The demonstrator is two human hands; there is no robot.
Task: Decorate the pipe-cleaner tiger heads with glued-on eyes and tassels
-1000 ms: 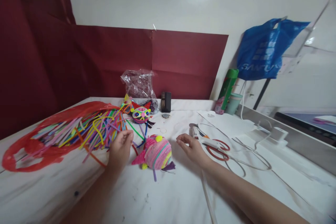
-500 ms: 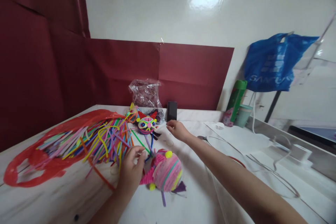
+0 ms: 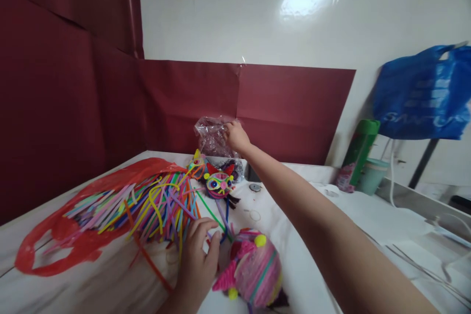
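Observation:
My right hand [image 3: 236, 136] reaches to the back of the table. Its fingers close on the right upper edge of a crumpled clear plastic bag [image 3: 211, 136]. My left hand [image 3: 201, 250] rests low over the table, fingers loosely curved and thumb apart, with nothing visible in it. Just right of it lies a round pink striped craft piece [image 3: 257, 272] with yellow pompoms and pink pointed ears. Behind it sits a colourful animal-face ornament [image 3: 220, 184] with red ears, beside a second, partly hidden ornament [image 3: 196, 166].
Many coloured pipe cleaners [image 3: 147, 206] spread over a red plastic bag [image 3: 33, 255] at left. A small grey disc [image 3: 255, 187] lies mid-table. At right stand a green spray can [image 3: 358, 152] and a pale green cup [image 3: 373, 176], under a hanging blue bag [image 3: 415, 93]. Cables [image 3: 423, 267] trail at right.
My right hand has moved up and away from beside the black box to the clear plastic bag. My left hand stays near the pink craft piece. The view has shifted left.

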